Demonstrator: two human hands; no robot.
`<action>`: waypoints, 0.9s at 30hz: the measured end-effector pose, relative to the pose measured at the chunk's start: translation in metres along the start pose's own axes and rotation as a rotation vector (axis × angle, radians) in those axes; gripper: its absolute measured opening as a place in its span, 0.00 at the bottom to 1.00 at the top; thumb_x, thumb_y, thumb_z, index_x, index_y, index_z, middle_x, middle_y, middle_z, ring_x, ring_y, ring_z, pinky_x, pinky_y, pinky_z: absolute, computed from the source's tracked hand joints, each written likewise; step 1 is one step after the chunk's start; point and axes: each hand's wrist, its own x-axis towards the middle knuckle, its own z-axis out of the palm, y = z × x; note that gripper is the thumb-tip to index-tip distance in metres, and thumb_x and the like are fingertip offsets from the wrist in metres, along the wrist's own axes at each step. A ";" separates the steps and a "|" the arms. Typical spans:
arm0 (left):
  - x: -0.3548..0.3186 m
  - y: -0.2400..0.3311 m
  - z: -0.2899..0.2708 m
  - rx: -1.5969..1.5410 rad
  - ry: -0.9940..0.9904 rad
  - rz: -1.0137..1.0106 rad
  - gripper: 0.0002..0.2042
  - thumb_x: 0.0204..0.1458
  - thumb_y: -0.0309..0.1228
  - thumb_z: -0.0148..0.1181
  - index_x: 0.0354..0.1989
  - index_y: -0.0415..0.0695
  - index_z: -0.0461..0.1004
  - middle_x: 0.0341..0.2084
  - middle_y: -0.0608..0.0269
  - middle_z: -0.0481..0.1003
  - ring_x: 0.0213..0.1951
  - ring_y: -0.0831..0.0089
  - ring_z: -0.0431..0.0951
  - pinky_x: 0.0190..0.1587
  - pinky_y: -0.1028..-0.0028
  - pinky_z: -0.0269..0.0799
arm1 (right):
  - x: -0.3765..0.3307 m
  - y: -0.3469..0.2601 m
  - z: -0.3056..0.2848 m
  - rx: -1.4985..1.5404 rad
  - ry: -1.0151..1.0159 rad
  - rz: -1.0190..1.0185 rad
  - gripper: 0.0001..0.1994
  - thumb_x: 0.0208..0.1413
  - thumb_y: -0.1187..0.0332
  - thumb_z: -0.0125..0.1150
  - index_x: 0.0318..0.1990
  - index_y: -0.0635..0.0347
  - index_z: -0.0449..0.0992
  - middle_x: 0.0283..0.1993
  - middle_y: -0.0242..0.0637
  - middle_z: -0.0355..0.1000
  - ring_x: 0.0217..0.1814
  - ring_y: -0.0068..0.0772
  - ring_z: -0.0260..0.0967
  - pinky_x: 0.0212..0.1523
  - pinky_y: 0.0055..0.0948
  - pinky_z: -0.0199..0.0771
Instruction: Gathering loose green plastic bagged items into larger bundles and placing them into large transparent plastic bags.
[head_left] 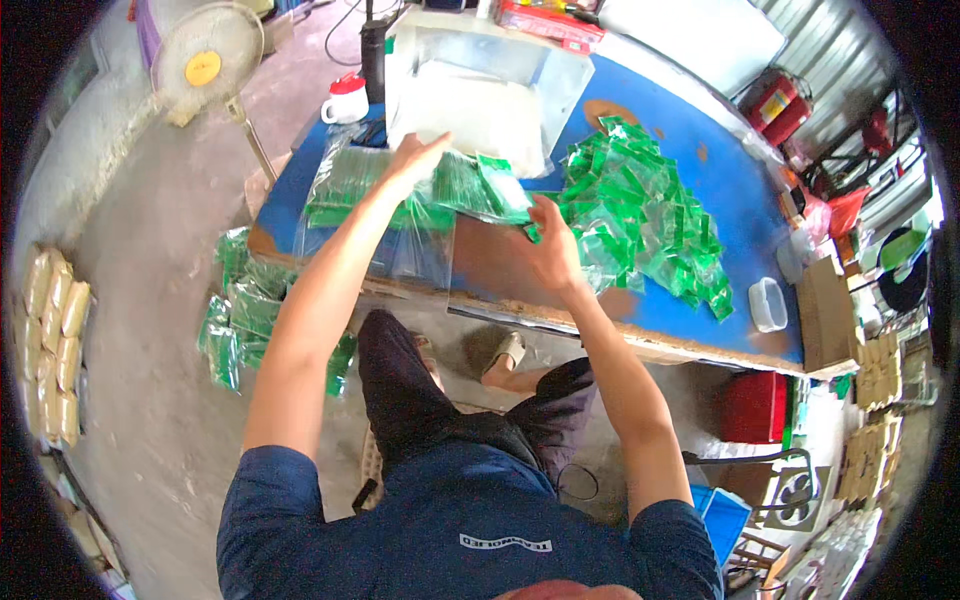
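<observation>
- Left hand (418, 155) lies flat, fingers spread, pressing a stack of green packets (470, 185) inside a clear bag (400, 240).
- Right hand (548, 245) pinches a green packet (530, 232) at the stack's near edge.
- To its right sprawls a loose packet heap (640, 215) on the blue table (720, 170).

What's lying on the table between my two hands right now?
In the head view, a fanned bunch of green packets lies between the left hand and the right hand, on the blue table.
</observation>
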 end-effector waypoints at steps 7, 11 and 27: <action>0.033 0.028 0.026 0.586 -0.072 -0.070 0.44 0.44 0.63 0.61 0.50 0.26 0.72 0.45 0.37 0.77 0.49 0.53 0.79 0.51 0.63 0.73 | 0.039 0.048 0.056 -0.350 -0.038 -0.084 0.45 0.36 0.52 0.77 0.60 0.65 0.61 0.59 0.50 0.63 0.62 0.53 0.61 0.63 0.45 0.61; 0.034 0.032 0.026 0.727 -0.112 -0.018 0.43 0.44 0.63 0.60 0.52 0.31 0.72 0.47 0.38 0.76 0.49 0.52 0.79 0.53 0.63 0.73 | 0.042 0.050 0.073 -0.449 0.072 -0.096 0.38 0.40 0.52 0.75 0.56 0.61 0.64 0.52 0.46 0.66 0.58 0.48 0.63 0.61 0.45 0.62; 0.019 0.029 0.064 -0.403 -0.474 -0.389 0.24 0.47 0.42 0.73 0.45 0.37 0.76 0.41 0.60 0.79 0.41 0.69 0.80 0.46 0.68 0.76 | 0.035 0.052 0.082 -0.313 0.146 -0.022 0.35 0.49 0.56 0.67 0.61 0.63 0.60 0.59 0.49 0.63 0.65 0.51 0.58 0.65 0.46 0.59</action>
